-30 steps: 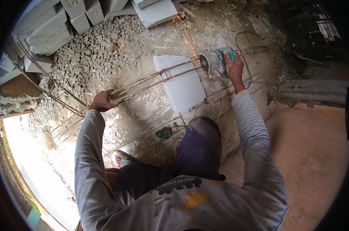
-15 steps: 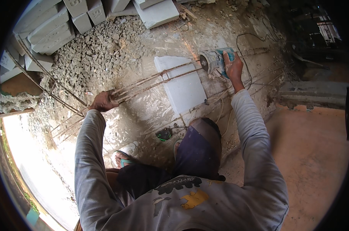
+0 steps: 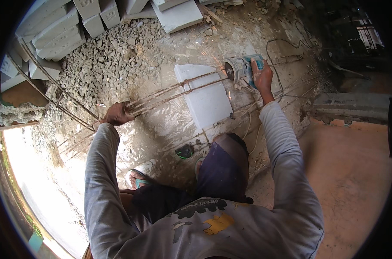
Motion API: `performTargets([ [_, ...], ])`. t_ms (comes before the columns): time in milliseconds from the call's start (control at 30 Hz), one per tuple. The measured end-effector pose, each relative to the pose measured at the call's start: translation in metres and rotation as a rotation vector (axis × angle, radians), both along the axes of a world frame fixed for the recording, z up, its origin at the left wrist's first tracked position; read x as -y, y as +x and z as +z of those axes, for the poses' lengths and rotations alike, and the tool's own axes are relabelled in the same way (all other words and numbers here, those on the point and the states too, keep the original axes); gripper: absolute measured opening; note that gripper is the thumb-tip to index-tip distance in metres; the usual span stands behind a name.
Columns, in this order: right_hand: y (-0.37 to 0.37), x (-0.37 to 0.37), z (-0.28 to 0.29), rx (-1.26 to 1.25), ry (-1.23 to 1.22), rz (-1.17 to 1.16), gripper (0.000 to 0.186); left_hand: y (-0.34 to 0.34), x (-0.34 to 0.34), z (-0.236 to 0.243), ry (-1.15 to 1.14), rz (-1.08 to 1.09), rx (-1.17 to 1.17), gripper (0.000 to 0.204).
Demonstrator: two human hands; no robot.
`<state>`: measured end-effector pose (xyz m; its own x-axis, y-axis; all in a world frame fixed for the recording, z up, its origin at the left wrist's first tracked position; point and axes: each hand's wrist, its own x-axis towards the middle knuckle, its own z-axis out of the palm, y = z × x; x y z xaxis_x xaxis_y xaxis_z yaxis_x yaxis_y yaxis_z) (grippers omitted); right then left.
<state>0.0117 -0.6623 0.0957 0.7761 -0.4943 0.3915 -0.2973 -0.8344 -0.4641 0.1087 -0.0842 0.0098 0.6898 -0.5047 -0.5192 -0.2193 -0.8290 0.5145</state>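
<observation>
apparent step: cutting rusty rods (image 3: 204, 86) lying across a pale slab (image 3: 209, 108), centre frame. left hand (image 3: 115, 114), left of centre, grip clamped on rusty rods; right hand (image 3: 263, 74), upper right, grip wrapped round grinder (image 3: 238, 70). next move likely calls for steady bracing.

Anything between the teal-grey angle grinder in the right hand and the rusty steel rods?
Nothing visible: the teal-grey angle grinder has its disc at the rusty steel rods. The flat white slab lies beneath the rods, not between.

Moulded characters (image 3: 89, 3) on grey blocks (image 3: 88, 12), upper left; shirt print (image 3: 202, 207) unreadable.
</observation>
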Motion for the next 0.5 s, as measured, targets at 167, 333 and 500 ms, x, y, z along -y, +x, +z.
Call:
performTargets([
  [167, 0.0005, -0.0031, 0.0015, 0.011, 0.015, 0.005, 0.036, 0.0018, 0.0, 0.0005, 0.005, -0.005, -0.023, 0.074],
  [333, 0.0, -0.0053, 0.0038, 0.04, 0.022, 0.033, 0.036, 0.0027, -0.0013, -0.0009, 0.002, -0.008, -0.025, 0.073],
  [500, -0.0007, -0.0022, 0.0018, -0.001, 0.001, 0.005, 0.036, 0.0027, 0.0008, 0.0041, 0.012, 0.007, -0.048, 0.071],
])
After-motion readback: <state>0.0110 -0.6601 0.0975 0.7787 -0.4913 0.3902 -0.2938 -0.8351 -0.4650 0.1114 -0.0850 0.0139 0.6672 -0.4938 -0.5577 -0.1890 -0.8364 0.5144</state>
